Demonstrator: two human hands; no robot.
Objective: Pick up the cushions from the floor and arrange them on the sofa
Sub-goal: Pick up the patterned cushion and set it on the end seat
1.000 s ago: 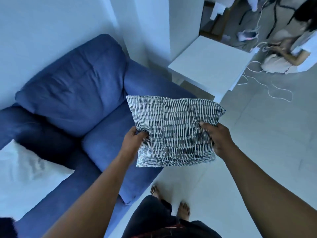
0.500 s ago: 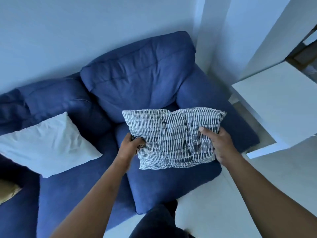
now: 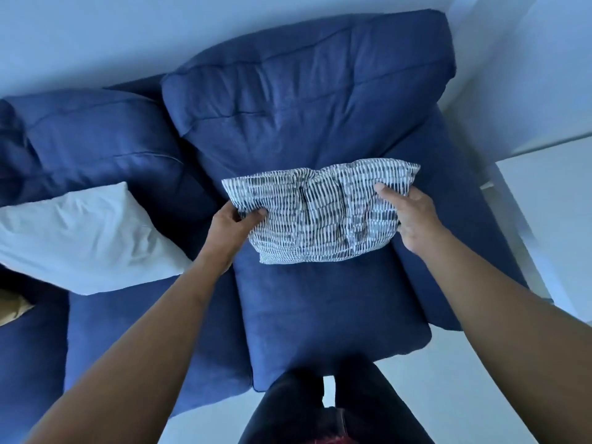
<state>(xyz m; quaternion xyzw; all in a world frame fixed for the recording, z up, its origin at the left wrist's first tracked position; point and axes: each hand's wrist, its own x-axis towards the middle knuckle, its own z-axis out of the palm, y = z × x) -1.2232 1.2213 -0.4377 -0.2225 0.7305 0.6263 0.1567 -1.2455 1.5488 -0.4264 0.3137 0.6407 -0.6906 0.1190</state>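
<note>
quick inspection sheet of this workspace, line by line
surface: blue sofa, right seat cushion bare in front of the held cushion
job's things: striped cushion held over the right seat, near the backrest; white cushion already on the sofa, to the left
clutter: a yellowish item at the left edge, too cropped to identify
grippers: left hand grips the striped cushion's left edge; right hand grips its right edge
cables: nothing seen
surroundings: white wall behind the sofa; white table to its right; pale floor
</note>
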